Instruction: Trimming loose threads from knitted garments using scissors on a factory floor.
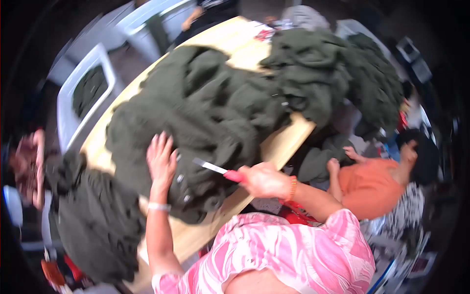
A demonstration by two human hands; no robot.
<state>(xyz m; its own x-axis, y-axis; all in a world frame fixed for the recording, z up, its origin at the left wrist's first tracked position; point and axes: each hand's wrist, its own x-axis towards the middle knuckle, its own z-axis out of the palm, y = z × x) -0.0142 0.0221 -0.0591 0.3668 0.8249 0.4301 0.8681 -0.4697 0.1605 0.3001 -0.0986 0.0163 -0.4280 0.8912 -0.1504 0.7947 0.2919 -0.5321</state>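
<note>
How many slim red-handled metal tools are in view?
1: the slim red-handled metal tool in the right hand, above dark green fabric. Others may be hidden.

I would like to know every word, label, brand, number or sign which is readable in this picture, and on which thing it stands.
No text can be read anywhere here.
Red-handled tool with a slim pale blade, in the right hand: no readable marking.
Crumpled dark green fabric, under the left hand: no readable lettering.
Red-and-white item at the far end of the pale wooden table: too blurred to tell if it bears writing.
</note>
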